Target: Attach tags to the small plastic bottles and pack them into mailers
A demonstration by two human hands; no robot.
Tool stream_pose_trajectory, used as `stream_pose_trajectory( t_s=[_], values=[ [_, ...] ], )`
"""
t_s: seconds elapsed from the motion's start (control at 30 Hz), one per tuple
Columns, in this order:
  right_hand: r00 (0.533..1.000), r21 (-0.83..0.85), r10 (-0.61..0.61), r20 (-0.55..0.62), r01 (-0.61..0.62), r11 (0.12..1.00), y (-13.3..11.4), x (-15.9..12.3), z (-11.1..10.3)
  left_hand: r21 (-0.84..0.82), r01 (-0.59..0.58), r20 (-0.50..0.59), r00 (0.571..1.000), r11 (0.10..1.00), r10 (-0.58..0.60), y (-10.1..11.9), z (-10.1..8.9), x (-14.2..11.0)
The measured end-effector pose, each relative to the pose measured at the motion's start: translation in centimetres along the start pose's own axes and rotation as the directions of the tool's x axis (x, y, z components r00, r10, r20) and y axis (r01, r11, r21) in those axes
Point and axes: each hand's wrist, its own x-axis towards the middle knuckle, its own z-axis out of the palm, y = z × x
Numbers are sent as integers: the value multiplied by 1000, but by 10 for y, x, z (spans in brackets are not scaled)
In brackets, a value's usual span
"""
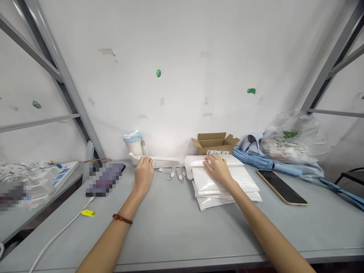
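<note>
My left hand [144, 175] is closed in a pinch on a long white strip [169, 162]. The strip stretches across to the top of a stack of white bubble mailers [227, 180], and its loose end sticks out left of my fingers. On the uppermost mailer lies my right hand [218, 168], its fingers curled on the flap near the top edge. Several small white objects with thin loops [172, 173] lie on the table just below the strip, between my hands; their kind is too small to tell.
Behind the mailers stands an open cardboard box [214, 144]. A blue-lidded cup [134, 144] stands at back left, near a phone [106, 180] on a white cable [62, 233]. Rightward are another phone [281, 187], a blue folded umbrella [256, 159] and a plastic bag [292, 136].
</note>
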Motion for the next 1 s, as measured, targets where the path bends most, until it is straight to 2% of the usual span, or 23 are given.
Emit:
stream_pose_trajectory(
  t_s=[0.13,0.2,0.27,0.33,0.4,0.47,0.53,0.6,0.63,0.7,0.77,0.8,0.83,0.87,0.9,0.93,0.97,1.0],
  values=[
    [999,-37,-29,-13,28,999,0,0,2,-72,25,-136,990,997,-35,0,-10,9],
    [989,-53,-94,-114,88,995,-3,-1,4,-145,58,-230,969,988,-90,6,-14,11],
    [944,-88,-198,-263,181,979,-11,-5,4,-247,45,-274,955,968,-115,19,-16,7],
    [877,-162,-322,-357,282,946,-24,-11,4,-321,-47,-238,971,946,-33,39,-14,-2],
    [840,-255,-433,-328,363,896,-37,-18,4,-391,-131,-147,986,911,79,64,-10,-16],
    [858,-331,-452,-244,365,871,-46,-24,5,-475,-165,-4,983,864,186,88,-7,-31],
    [891,-368,-426,-157,348,862,-48,-27,7,-567,-146,104,964,811,247,105,-6,-41],
    [914,-377,-395,-88,337,863,-42,-28,7,-600,-77,156,965,796,210,112,-8,-44],
    [922,-378,-381,-65,330,865,-38,-28,7,-592,-15,167,976,805,140,111,-9,-42],
    [934,-390,-356,-44,312,866,-32,-28,6,-554,164,176,981,816,-78,102,-13,-33],
    [934,-407,-355,-31,312,858,-30,-29,5,-561,351,227,936,750,-269,87,-15,-22],
    [931,-412,-364,-22,324,852,-30,-30,5,-586,453,312,891,672,-329,79,-16,-17],
    [926,-412,-378,-10,341,845,-32,-31,6,-602,563,444,825,567,-348,71,-16,-13],
    [920,-407,-392,2,359,840,-35,-32,6,-586,666,609,738,461,-293,64,-17,-10],
    [914,-396,-405,15,377,837,-38,-34,7,-560,734,721,660,383,-211,59,-16,-8],
    [908,-377,-417,31,397,837,-42,-36,8,-533,777,784,602,335,-152,55,-16,-8],
    [903,-350,-428,48,416,839,-46,-38,8,-509,803,821,561,311,-106,53,-15,-9],
    [897,-320,-438,62,433,842,-49,-40,9,-499,813,836,542,300,-80,52,-15,-10]
  ],
)
